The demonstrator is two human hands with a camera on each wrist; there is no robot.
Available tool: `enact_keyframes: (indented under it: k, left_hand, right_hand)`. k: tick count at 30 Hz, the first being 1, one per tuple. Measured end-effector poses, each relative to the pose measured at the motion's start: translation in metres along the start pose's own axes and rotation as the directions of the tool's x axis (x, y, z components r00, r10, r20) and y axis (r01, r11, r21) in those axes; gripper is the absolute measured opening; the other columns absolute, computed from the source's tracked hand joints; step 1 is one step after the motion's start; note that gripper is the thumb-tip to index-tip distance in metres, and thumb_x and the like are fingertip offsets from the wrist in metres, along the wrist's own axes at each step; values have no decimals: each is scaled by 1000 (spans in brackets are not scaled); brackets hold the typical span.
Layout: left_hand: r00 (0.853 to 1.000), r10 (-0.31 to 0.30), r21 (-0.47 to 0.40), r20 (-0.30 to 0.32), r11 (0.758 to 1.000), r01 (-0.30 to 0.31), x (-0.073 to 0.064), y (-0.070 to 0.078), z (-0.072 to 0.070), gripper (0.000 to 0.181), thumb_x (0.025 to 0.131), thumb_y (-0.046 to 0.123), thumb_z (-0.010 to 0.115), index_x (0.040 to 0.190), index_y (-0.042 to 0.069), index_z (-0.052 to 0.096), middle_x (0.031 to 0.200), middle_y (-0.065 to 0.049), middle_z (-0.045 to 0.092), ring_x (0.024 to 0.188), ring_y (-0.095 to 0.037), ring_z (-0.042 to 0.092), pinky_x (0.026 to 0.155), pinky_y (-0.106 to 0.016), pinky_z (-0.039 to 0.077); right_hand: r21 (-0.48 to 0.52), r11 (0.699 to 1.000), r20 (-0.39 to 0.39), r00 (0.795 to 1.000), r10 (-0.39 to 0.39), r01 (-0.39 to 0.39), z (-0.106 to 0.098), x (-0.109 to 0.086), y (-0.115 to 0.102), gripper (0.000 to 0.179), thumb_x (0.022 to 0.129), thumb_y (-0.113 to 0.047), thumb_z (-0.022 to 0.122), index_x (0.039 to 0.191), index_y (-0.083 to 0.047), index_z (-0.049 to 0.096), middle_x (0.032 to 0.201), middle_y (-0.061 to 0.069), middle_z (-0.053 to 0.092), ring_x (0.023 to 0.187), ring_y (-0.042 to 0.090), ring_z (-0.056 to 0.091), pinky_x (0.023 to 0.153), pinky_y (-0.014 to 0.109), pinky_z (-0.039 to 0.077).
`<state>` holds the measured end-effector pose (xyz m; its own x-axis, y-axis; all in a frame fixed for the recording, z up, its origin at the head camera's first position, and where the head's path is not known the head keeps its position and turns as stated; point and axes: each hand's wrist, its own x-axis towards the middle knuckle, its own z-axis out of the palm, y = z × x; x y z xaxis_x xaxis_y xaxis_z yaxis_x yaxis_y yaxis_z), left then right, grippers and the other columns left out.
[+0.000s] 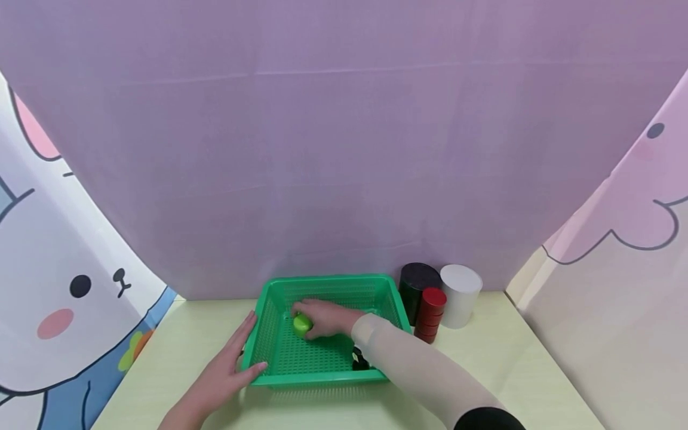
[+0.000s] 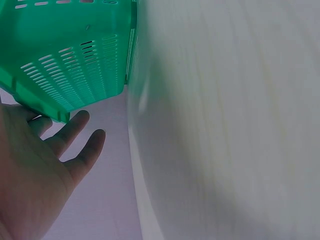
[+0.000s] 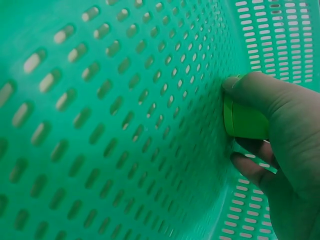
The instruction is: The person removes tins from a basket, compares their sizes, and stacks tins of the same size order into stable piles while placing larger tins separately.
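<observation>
A green plastic basket (image 1: 317, 378) with slotted walls and floor sits on the table. Inside it, my right hand (image 1: 325, 318) pinches a small lime-green object (image 1: 302, 326) with a rounded outline. The right wrist view shows this lime-green object (image 3: 245, 119) between thumb and fingers, close against the slotted floor; I cannot tell its kind. My left hand (image 1: 228, 367) is at the basket's left side, its thumb at the front corner and its fingers extended along the left rim. In the left wrist view, those fingers (image 2: 90, 155) are spread and straight beside the basket's edge.
Partly covered by my right sleeve (image 1: 419, 364), a small black and white item (image 1: 359, 359) lies in the basket. Right of the basket stand a black cylinder (image 1: 416, 286), a red ribbed stack (image 1: 430, 313) and a white cylinder (image 1: 460, 297). Purple cloth (image 1: 344, 149) hangs behind.
</observation>
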<state>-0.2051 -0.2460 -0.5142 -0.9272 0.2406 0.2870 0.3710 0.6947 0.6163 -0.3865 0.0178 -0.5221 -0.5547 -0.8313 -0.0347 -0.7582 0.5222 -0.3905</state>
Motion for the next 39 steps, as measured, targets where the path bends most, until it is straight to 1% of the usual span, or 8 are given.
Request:
enact_keyframes:
  k: [3, 9, 16, 23, 26, 32, 36, 39]
  left_hand:
    - [1000, 4, 2, -3, 1000, -4, 0, 0, 0, 100, 103, 37, 81, 179, 15, 20, 183, -13, 22, 160, -47, 34, 112, -72, 46]
    - [1000, 18, 11, -11, 1000, -17, 0, -1, 1, 100, 103, 37, 81, 179, 15, 20, 183, -13, 22, 159, -46, 35, 112, -70, 48]
    - [1000, 24, -2, -11, 1000, -24, 1, -1, 1, 100, 103, 36, 81, 179, 15, 20, 182, -16, 23, 159, -48, 34, 113, -71, 43]
    - [999, 37, 1, -19, 999, -37, 2, -2, 1, 100, 102, 34, 81, 179, 15, 20, 183, -15, 23, 159, -47, 34, 113, -69, 45]
    - [999, 38, 0, -20, 999, -38, 2, -2, 2, 100, 102, 33, 81, 179, 15, 20, 183, -15, 23, 159, -47, 35, 113, -68, 46]
    - [1000, 26, 5, -17, 1000, -26, 2, -1, 0, 100, 102, 35, 81, 178, 14, 20, 183, -13, 23, 159, -47, 35, 113, -71, 44]
    - [999, 28, 8, -17, 1000, -28, 2, -1, 0, 100, 103, 35, 81, 178, 13, 20, 183, -14, 23, 159, -47, 35, 112, -69, 48]
    - [999, 30, 6, -16, 1000, -30, 1, -1, 0, 99, 103, 34, 81, 178, 13, 20, 183, -15, 23, 158, -47, 36, 111, -65, 51]
  right_hand:
    - [39, 999, 2, 1000, 11, -11, -2, -2, -1, 53, 98, -22, 89, 144, -21, 61, 126, -11, 62, 103, 1, 59, 83, 25, 55]
    - [162, 986, -18, 999, 34, -31, -10, -6, -4, 55, 97, -16, 88, 142, -13, 56, 118, -9, 61, 96, 5, 60, 77, 26, 55]
    - [241, 970, -66, 997, 37, -20, -20, -10, -6, 53, 97, -13, 87, 139, -11, 55, 115, -8, 60, 93, 8, 60, 74, 26, 56]
    - [322, 947, -116, 993, 36, 3, -30, -14, -6, 47, 98, -15, 87, 132, -18, 54, 113, -5, 61, 91, 11, 62, 71, 27, 57]
    - [362, 932, -140, 989, 40, 14, -37, -17, -7, 48, 98, -15, 86, 134, -17, 54, 115, -3, 61, 90, 13, 63, 70, 29, 58]
    - [405, 914, -195, 979, 53, 31, -55, -28, -12, 44, 101, -24, 85, 130, -21, 51, 115, 0, 62, 89, 15, 62, 69, 30, 57]
    - [434, 901, -210, 975, 71, 28, -64, -36, -14, 42, 102, -23, 84, 127, -21, 50, 118, 1, 61, 91, 16, 62, 71, 31, 58]
    - [439, 898, -212, 975, 72, 29, -68, -42, -15, 40, 103, -24, 83, 127, -21, 51, 120, 0, 61, 92, 17, 63, 73, 32, 57]
